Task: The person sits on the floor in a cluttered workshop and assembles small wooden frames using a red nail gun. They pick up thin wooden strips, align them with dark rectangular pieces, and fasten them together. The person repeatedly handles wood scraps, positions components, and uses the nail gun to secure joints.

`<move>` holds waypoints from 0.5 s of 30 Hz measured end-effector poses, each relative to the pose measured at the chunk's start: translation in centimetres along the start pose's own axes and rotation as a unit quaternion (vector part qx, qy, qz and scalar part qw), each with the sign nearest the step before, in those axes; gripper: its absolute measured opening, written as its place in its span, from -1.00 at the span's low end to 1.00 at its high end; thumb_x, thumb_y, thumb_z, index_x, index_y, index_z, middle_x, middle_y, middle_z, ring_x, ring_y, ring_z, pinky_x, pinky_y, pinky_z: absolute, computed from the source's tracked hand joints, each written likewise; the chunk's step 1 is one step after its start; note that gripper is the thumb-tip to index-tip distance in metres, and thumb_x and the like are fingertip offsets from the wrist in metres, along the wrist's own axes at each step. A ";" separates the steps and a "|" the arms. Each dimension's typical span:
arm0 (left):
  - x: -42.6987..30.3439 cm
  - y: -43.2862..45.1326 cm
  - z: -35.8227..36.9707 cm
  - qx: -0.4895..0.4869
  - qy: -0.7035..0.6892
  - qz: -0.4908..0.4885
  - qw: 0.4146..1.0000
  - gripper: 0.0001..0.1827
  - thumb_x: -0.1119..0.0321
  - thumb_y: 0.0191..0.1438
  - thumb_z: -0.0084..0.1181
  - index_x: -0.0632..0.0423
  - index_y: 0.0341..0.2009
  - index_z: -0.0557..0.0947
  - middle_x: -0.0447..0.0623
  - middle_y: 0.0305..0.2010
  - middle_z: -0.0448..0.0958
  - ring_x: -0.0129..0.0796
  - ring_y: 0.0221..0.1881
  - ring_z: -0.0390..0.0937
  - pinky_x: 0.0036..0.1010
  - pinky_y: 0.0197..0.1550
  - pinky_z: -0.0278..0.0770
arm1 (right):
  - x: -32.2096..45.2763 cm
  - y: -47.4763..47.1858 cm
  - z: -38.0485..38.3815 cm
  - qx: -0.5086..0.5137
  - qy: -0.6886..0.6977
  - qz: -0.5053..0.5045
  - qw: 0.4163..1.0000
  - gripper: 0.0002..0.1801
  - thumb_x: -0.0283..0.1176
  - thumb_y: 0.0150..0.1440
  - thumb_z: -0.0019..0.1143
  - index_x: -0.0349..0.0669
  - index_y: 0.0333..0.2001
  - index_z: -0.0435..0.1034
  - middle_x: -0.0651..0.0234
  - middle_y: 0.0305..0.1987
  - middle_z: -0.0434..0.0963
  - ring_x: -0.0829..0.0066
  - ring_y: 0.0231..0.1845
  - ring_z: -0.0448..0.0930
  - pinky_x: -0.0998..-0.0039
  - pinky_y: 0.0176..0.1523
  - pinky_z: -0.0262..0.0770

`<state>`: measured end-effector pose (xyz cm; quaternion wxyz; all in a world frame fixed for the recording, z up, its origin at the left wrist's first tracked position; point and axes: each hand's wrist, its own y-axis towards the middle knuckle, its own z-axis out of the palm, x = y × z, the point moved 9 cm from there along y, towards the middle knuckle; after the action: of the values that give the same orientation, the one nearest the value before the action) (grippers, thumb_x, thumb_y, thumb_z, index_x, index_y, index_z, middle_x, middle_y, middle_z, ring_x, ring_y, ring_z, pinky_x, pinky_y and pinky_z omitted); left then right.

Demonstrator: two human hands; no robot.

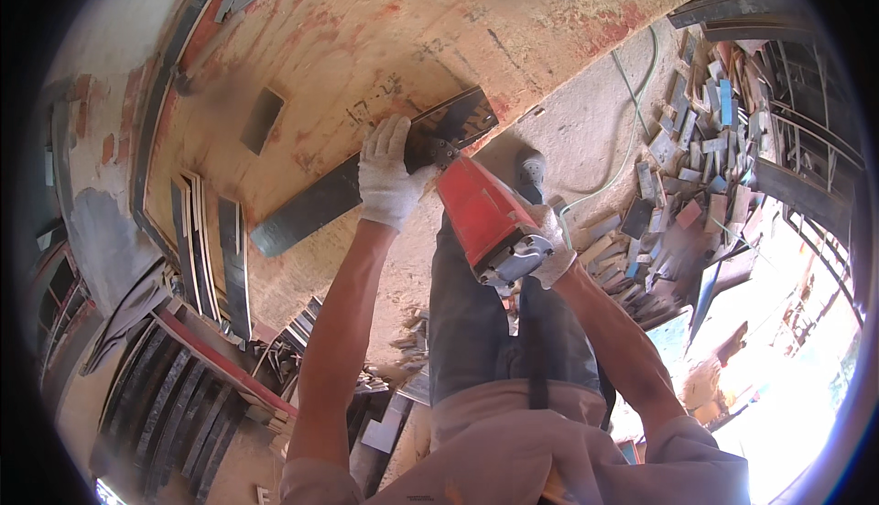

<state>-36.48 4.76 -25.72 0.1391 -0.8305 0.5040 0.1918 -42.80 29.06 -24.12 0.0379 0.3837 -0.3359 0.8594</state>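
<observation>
My right hand, in a pale work glove, grips a red pneumatic nail gun. The tool's nose meets the dark boards near the edge of a large wooden work surface. My left hand, gloved as well, lies flat with its fingers apart on a long dark-faced plywood strip, just left of the nose. A shorter dark plywood piece with printed marks lies beyond the nose, by the surface's edge. How the pieces overlap under my hand and the tool is hidden.
A small dark offcut and upright-looking strips lie on the surface to the left. A heap of wood offcuts covers the floor at right, with a thin green hose beside it. Dark curved boards are stacked at lower left.
</observation>
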 end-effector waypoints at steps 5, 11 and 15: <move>-0.3 0.2 -0.2 -0.014 -0.011 0.003 1.000 0.06 0.24 -0.27 0.64 0.05 0.38 0.42 0.14 0.42 0.43 0.13 0.42 0.36 0.02 0.46 0.31 | -0.3 -0.1 -0.1 -0.054 0.152 0.081 0.984 -0.52 -0.53 0.30 0.23 -0.35 0.28 0.44 0.36 0.03 0.66 0.67 -0.07 0.62 0.53 0.02 0.62; -0.7 -0.2 -1.2 -0.047 -0.004 0.029 0.998 0.05 0.03 -0.24 0.64 0.07 0.33 0.42 0.18 0.32 0.48 0.15 0.34 0.42 0.03 0.35 0.37 | -4.6 -1.9 -3.2 -0.105 0.073 0.153 0.980 -0.50 -0.47 0.32 0.19 -0.34 0.32 0.40 0.33 0.06 0.65 0.63 -0.08 0.63 0.51 0.02 0.64; -0.6 -1.5 -4.1 -0.031 0.070 0.013 0.997 0.00 -0.03 -0.16 0.57 0.13 0.32 0.41 0.17 0.23 0.48 0.11 0.24 0.44 0.01 0.32 0.37 | -4.5 -4.3 -5.5 -0.136 0.010 0.167 0.976 -0.51 -0.47 0.33 0.17 -0.34 0.31 0.40 0.33 0.06 0.65 0.61 -0.07 0.63 0.49 0.04 0.64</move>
<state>-34.70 4.17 -21.70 0.0751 -0.8395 0.5167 0.1501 -41.75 36.56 -27.49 -0.0506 0.3052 -0.5089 0.8033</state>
